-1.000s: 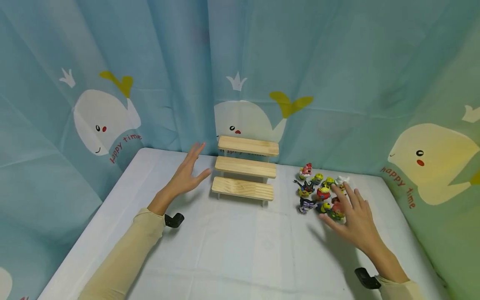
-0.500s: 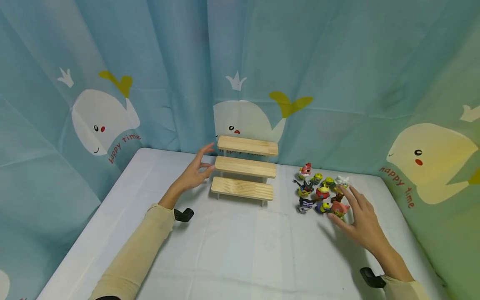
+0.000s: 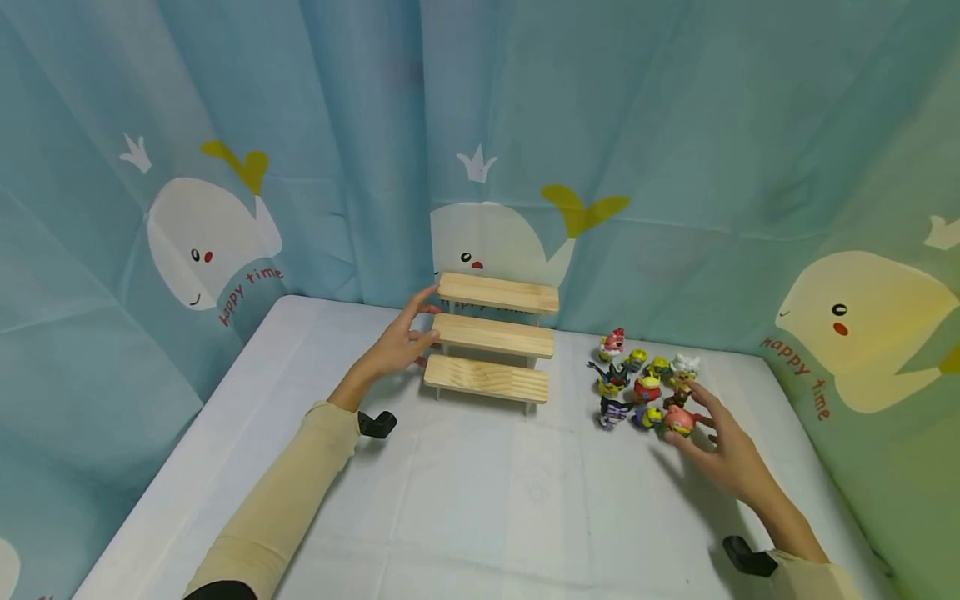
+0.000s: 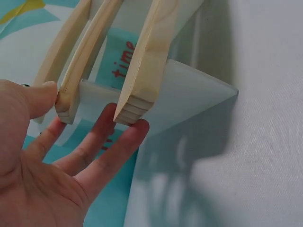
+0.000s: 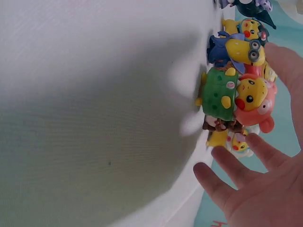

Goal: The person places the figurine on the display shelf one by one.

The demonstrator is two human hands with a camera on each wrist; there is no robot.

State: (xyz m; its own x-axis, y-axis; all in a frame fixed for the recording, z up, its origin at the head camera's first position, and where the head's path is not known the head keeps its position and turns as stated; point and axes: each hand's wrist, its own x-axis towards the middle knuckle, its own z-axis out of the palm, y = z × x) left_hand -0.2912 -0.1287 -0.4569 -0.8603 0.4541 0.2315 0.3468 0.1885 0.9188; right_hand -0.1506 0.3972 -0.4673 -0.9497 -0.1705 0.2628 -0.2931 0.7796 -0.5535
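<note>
From my remote seat I had the right grip (image 3: 723,454) spread around the pink-hooded figurine (image 3: 679,419), which stood on the desk (image 3: 480,483) between thumb and fingers (contact, I couldn't tell); the left grip (image 3: 388,348), fingers parted, touched the wooden stand's (image 3: 486,379) left end.

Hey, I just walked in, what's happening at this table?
A person is handling toys and a wooden stand. The left hand touches the left end of the three-shelf stand. The right hand is spread open around a pink-hooded toy; whether it touches it isn't clear. That toy stands in a cluster of figurines right of the stand.
</note>
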